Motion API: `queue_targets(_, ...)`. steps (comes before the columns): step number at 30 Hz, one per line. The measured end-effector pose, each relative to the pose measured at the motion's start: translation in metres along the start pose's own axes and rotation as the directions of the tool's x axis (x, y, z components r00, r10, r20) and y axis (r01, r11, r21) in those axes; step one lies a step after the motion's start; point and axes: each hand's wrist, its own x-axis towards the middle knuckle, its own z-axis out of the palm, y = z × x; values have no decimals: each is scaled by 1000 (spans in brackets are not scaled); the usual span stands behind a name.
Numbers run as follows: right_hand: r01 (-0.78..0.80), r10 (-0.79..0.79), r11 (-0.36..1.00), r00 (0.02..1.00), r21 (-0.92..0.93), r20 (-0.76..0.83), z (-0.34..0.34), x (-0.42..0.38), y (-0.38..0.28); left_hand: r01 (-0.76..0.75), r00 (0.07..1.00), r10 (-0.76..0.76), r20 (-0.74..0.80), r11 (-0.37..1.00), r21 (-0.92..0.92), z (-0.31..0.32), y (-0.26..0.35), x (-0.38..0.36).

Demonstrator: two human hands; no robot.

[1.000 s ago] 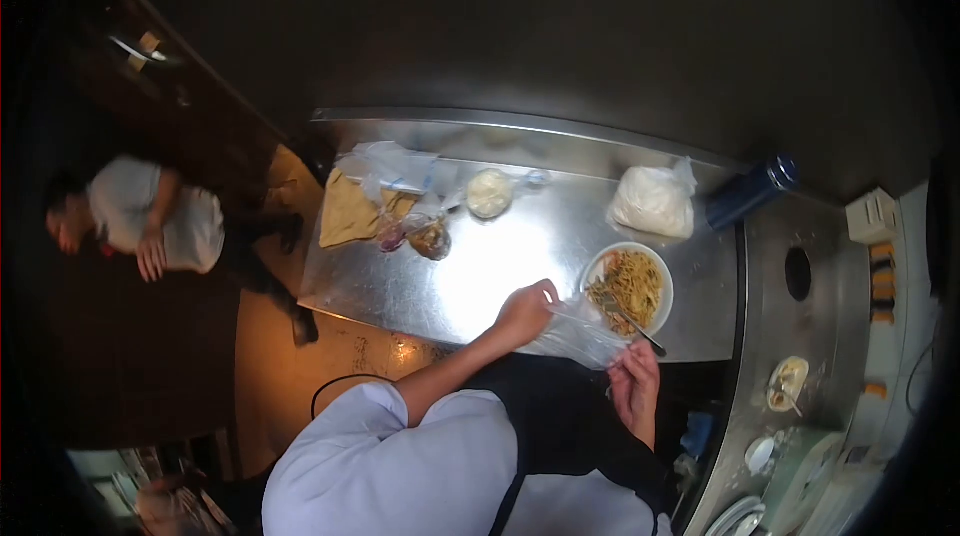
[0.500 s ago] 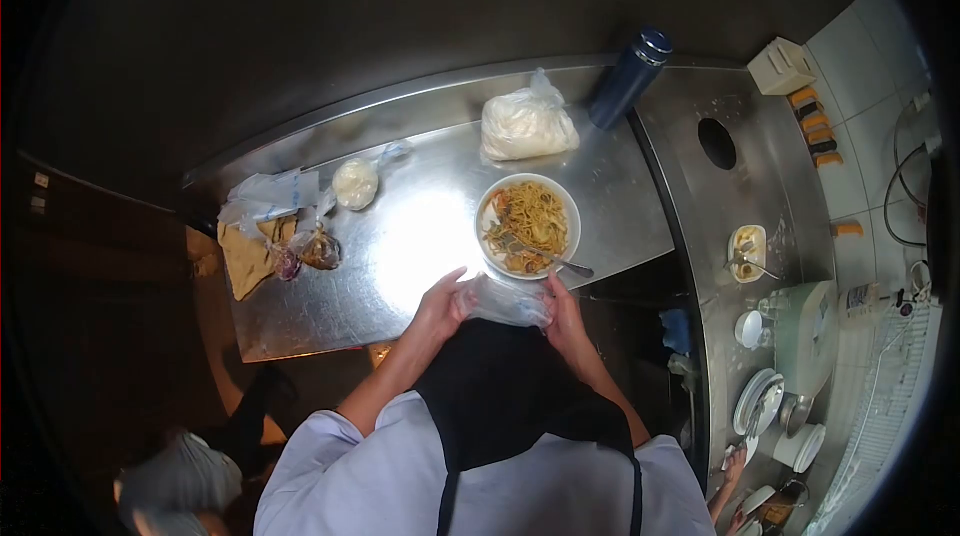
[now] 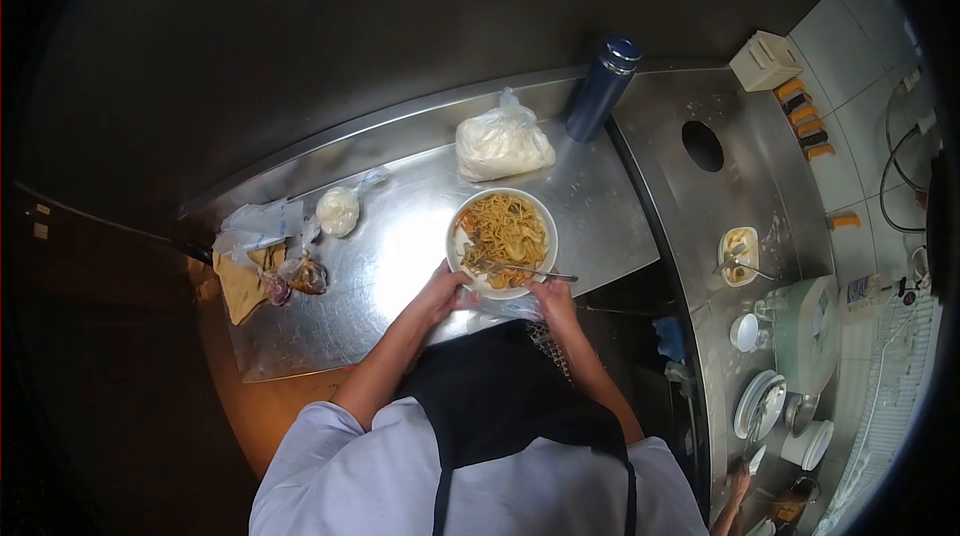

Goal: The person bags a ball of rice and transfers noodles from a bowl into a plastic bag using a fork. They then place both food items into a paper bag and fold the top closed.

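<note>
A white bowl (image 3: 551, 226) of noodles (image 3: 508, 233) sits on the steel table in front of me. A metal utensil (image 3: 545, 274) rests in it, its handle over the right rim; its head is partly buried. My left hand (image 3: 447, 294) is closed on a thin clear plastic bag (image 3: 505, 310) at the bowl's near left edge. At the near right edge my right hand (image 3: 552, 298) grips the other side of that bag. Both hands are against or very close to the rim. How far the bag reaches under the bowl is hidden.
Behind the bowl stand a tied bag of white food (image 3: 505, 144) and a blue flask (image 3: 604, 86). Flatbread (image 3: 240, 288) and small bags lie left. The right counter (image 3: 665, 171) holds a tray (image 3: 740, 246) and plates (image 3: 757, 404); another person's hand (image 3: 740, 481) is there.
Both hands have brought the plastic bag forward to the bowl's near edge, and less of it shows. The view has shifted slightly. A person at lower left is out of view.
</note>
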Motion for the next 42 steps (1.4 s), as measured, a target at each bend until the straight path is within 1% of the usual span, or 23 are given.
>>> queue_targets(3,52,-59,998,986,43,158,-11,16,2,-44,999,45,23,998,-40,-4,1,1)
queue_targets(6,58,-56,998,975,1,216,-13,14,-19,-102,995,103,18,993,-61,3,9,-1)
queue_targets(7,-1,-32,986,980,168,195,-7,10,-37,-126,992,127,12,990,-67,8,13,-2)
queue_targets(8,-57,-4,942,984,331,179,2,5,-56,-150,989,150,2,987,-58,8,14,-1)
queue_targets(9,-108,27,869,985,484,170,6,4,-67,-174,985,174,-8,984,-49,8,12,1)
queue_targets(12,-225,82,863,946,453,315,-14,26,-52,-205,977,204,-55,978,-27,8,11,0)
queue_targets(13,-252,141,892,944,376,298,-15,32,-46,-208,976,206,-72,978,-20,9,12,1)
queue_targets(16,-296,152,892,908,342,391,-17,36,-42,-230,969,230,-95,973,3,7,17,0)
queue_targets(19,-347,154,810,904,472,399,-13,34,-42,-236,969,236,-74,972,15,-2,18,4)
queue_targets(22,-413,176,746,879,522,444,-15,39,-43,-257,962,257,-96,966,12,-4,20,6)
queue_targets(25,-407,163,822,838,398,520,-16,37,-62,-237,969,237,-74,971,9,-9,25,7)
queue_targets(28,-430,245,857,826,285,508,-18,47,-52,-188,981,190,-22,979,79,-21,28,12)
queue_targets(31,-415,264,860,859,296,438,-11,47,-45,-194,981,193,19,974,115,-23,34,12)
queue_targets(34,-363,208,875,880,321,428,-8,45,-37,-156,988,151,42,974,164,-23,46,8)
queue_targets(36,-353,210,878,891,324,403,-5,39,-32,-130,991,126,32,979,157,-26,43,7)
queue_targets(41,-315,191,895,910,315,369,-2,36,-27,-138,990,134,37,975,176,-30,46,14)
queue_targets(42,-303,200,904,923,302,328,0,35,-30,-137,991,133,32,977,166,-31,43,15)
